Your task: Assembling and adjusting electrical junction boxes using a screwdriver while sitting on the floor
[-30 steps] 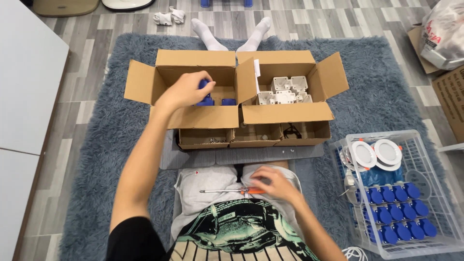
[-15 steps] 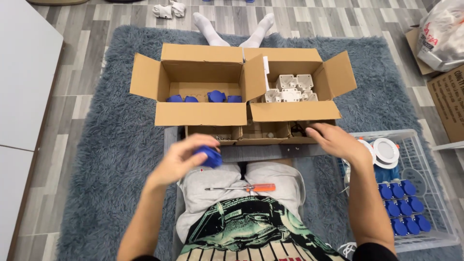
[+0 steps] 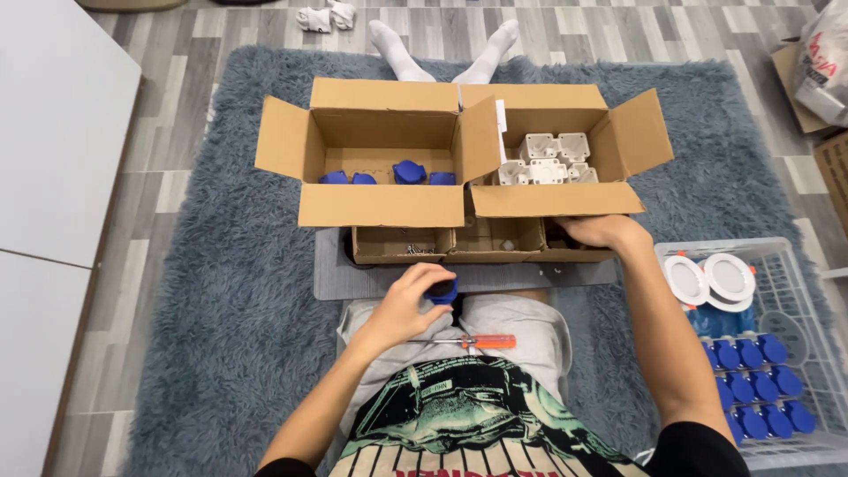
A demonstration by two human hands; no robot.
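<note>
So the left hand (image 3: 408, 303) has its fingers curled tight around a small round blue plastic cap (image 3: 443, 290), holding it just above the lap, right at the near edge of the flat grey board (image 3: 371, 276) that the boxes sit on. Only a bit of the cap peeks out past the fingertips. Just below that hand, a thin screwdriver with an orange handle (image 3: 481, 340) lies across the grey shorts.

The right hand (image 3: 601, 231) is reaching into the right end of a low brown cardboard tray (image 3: 415, 243) with small compartments. Its fingers are tucked down inside, so I can't tell if they're pinching anything or just spread out.

Behind the tray sit two open cardboard boxes side by side. The left cardboard box (image 3: 380, 205) has a few more blue caps (image 3: 408, 171) in it, the right cardboard box (image 3: 552, 199) holds white square plastic housings (image 3: 548, 159).

Off to the right on the shaggy blue-grey rug (image 3: 212, 336) there's a white wire basket (image 3: 799, 291) with rows of blue caps and a couple of round white discs (image 3: 711, 278).
</note>
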